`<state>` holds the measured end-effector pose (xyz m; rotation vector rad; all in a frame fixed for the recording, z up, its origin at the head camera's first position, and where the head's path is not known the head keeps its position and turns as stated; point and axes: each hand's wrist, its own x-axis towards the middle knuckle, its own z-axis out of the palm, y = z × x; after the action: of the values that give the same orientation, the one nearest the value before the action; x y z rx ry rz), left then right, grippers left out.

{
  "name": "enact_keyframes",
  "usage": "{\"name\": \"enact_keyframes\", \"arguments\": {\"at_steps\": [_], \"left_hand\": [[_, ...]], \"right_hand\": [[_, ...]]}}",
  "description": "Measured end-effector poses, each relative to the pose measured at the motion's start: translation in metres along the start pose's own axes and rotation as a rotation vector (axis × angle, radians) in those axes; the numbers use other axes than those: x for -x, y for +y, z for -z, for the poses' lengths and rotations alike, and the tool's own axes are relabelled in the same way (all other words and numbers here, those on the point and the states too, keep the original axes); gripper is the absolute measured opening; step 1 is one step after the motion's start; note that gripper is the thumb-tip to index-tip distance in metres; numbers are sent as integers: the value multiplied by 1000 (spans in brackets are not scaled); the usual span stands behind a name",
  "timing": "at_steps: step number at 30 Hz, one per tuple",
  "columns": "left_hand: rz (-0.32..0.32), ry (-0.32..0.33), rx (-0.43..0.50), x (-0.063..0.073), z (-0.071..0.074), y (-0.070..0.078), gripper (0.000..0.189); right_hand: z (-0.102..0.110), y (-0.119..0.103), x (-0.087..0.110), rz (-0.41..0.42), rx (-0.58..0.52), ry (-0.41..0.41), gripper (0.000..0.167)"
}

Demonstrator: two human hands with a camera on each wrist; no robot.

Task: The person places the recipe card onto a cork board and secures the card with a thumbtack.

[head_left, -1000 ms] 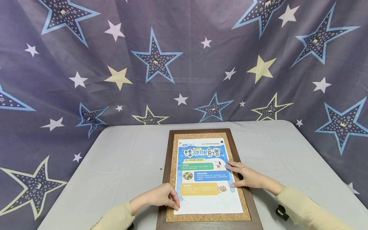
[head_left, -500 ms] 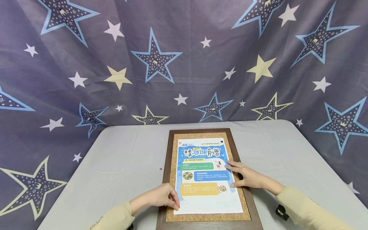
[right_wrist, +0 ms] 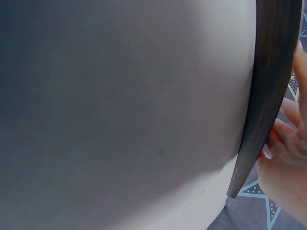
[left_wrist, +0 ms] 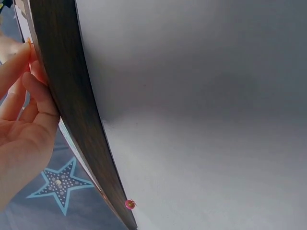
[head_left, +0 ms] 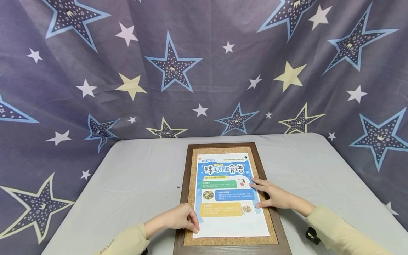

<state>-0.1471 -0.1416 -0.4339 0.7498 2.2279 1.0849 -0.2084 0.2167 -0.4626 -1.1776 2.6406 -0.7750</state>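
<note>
A printed paper poster (head_left: 234, 226) with blue, green and yellow panels lies on a cork board (head_left: 236, 241) in a dark brown wooden frame (head_left: 236, 250). An orange pushpin (head_left: 199, 158) sits at its top left corner, a black pushpin (head_left: 246, 157) at the top right. At the poster's lower left corner, my left hand (head_left: 182, 216) pinches a small orange pushpin (left_wrist: 29, 42) between thumb and fingertip, the tip hidden by the fingers. My right hand (head_left: 275, 196) rests with spread fingers on the poster's right edge, reaching across the frame.
A small pink pushpin (left_wrist: 130, 204) lies on the grey-covered table (head_left: 146, 177), left of the frame. Behind the table hangs a purple star-patterned curtain (head_left: 210, 106). A black object (head_left: 312, 235) shows beneath the right sleeve (head_left: 338, 226).
</note>
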Motion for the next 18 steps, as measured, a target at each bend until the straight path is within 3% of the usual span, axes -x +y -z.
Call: {"name": "enact_keyframes", "arguments": {"at_steps": [12, 18], "left_hand": [[-55, 17, -111, 0, -2, 0, 6], [-54, 14, -93, -1, -2, -4, 7]], "right_hand": [[-1, 0, 0, 3, 2, 5, 72], [-1, 0, 0, 20, 17, 26, 71]]}}
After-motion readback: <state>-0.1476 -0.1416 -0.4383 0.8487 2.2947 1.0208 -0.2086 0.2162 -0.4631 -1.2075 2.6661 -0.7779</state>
